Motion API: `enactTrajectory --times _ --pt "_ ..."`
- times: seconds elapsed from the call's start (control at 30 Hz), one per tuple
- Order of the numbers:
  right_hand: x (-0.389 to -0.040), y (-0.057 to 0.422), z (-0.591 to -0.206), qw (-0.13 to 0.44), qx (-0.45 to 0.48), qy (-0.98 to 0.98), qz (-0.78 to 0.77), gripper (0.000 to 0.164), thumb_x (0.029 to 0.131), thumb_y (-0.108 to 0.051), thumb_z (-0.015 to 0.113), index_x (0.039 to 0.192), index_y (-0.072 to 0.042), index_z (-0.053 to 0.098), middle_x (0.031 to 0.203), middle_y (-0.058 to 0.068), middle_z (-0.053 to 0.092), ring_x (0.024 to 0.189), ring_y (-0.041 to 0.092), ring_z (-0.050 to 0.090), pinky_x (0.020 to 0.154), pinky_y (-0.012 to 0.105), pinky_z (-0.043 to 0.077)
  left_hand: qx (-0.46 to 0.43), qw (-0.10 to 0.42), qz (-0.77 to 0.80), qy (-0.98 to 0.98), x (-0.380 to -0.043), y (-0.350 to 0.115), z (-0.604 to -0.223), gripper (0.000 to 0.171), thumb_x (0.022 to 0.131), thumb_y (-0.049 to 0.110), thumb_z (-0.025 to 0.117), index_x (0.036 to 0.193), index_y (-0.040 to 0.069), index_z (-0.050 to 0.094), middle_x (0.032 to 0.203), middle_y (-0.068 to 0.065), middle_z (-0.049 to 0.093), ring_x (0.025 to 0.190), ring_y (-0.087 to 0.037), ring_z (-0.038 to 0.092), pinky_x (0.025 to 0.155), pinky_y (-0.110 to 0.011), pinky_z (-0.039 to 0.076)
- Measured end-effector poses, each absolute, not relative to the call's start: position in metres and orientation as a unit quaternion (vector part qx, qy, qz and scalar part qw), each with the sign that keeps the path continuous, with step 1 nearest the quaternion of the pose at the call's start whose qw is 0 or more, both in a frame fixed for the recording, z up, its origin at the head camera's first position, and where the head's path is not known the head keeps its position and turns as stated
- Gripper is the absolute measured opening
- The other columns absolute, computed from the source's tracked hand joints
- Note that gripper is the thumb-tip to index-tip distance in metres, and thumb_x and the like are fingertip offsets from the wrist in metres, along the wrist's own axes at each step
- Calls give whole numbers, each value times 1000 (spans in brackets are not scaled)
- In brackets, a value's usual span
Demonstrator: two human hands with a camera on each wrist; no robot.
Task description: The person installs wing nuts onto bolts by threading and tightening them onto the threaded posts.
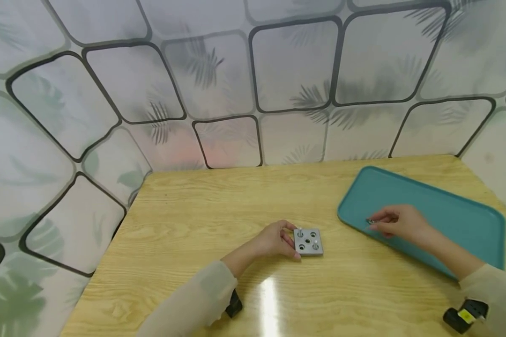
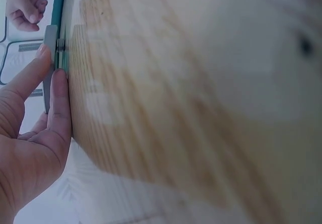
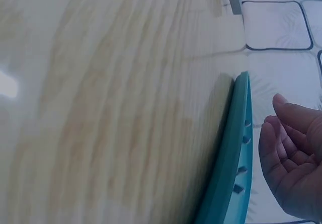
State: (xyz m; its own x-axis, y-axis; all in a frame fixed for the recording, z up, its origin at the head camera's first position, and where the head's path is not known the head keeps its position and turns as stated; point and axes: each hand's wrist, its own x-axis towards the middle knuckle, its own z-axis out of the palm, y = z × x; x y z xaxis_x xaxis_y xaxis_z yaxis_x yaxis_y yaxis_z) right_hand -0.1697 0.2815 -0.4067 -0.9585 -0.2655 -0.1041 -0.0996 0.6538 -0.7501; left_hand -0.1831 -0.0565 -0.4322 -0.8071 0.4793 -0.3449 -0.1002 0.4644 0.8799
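Note:
In the head view, a square grey metal plate (image 1: 313, 252) with round holes sits near the table's middle. Two small metal pins (image 1: 316, 245) stand upright from it. My left hand (image 1: 274, 241) grips the plate at its left side, thumb at the near corner and fingers at the far one. Over the left end of a teal tray (image 1: 436, 206), my right hand (image 1: 405, 223) hovers with loosely bent fingers. A small metal piece (image 1: 368, 221) shows by its fingertips. From the right wrist, that hand's thumb and finger (image 3: 279, 100) stand apart, nothing visible between them.
Light wood table (image 1: 185, 210) lies under everything, with patterned curtain-like sheeting (image 1: 295, 65) behind and at the left. Small dark shapes (image 3: 241, 169) show along the tray's inside in the right wrist view. Black wrist cameras (image 1: 465, 316) hang below both sleeves.

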Motion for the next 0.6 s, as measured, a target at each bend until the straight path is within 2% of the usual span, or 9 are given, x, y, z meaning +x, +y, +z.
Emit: enactTrajectory --times 0.17,0.37,0.6 --pt "-166 296 -409 85 -80 917 -382 37 90 -22 66 110 9 62 87 11 70 66 10 64 61 27 53 118 289 504 805 -182 -57 -430 67 67 3 84 124 5 51 84 -5 64 75 -14 61 69 -23 49" --pt "-163 311 -412 66 -78 936 -338 35 90 -22 66 107 9 64 80 7 70 61 7 60 57 27 51 112 293 502 806 -183 -57 -430 67 67 3 84 124 6 51 84 -5 64 75 -14 61 69 -23 48" --pt "-160 328 -419 47 -82 951 -295 29 86 -18 70 101 6 67 83 10 69 63 -1 57 54 25 49 112 295 504 804 -183 -57 -430 66 67 3 84 124 6 51 84 -5 64 76 -14 61 69 -23 48"
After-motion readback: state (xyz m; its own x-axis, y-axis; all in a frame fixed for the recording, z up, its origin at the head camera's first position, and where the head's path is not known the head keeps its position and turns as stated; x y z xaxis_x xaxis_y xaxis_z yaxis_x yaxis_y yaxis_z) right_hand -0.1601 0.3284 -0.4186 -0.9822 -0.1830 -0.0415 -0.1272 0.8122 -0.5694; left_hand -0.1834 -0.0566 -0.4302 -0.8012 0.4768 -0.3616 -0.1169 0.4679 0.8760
